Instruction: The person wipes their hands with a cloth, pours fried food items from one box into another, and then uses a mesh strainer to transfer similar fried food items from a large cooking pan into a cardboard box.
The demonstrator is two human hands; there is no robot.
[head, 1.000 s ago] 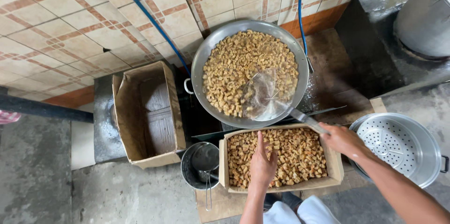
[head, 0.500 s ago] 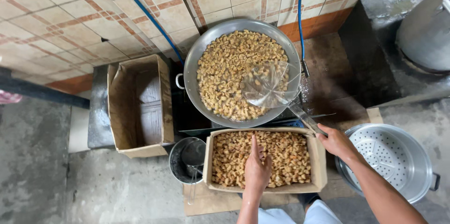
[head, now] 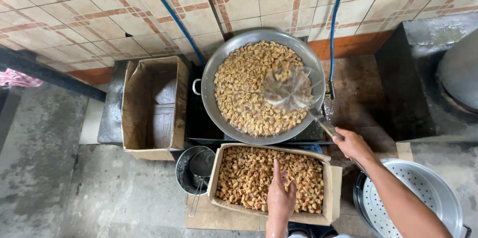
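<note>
A big metal wok (head: 214, 68) full of small golden fried pieces sits on a dark stove. My right hand (head: 352, 144) grips the handle of a wire mesh skimmer (head: 289, 88), whose basket hangs blurred over the wok's right side with some pieces in it. My left hand (head: 280, 197) rests, fingers together, on browner fried pieces inside a cardboard box (head: 328, 203) in front of the stove.
An empty open cardboard box (head: 132, 113) stands left of the wok. A small metal pot with a ladle (head: 191, 171) sits beside the filled box. A white perforated colander (head: 423, 193) is at lower right. Blue hoses (head: 334, 24) run along the tiled wall.
The skimmer has risen from the wok's lower right edge to above its right side. My left hand stays on the pieces in the box.
</note>
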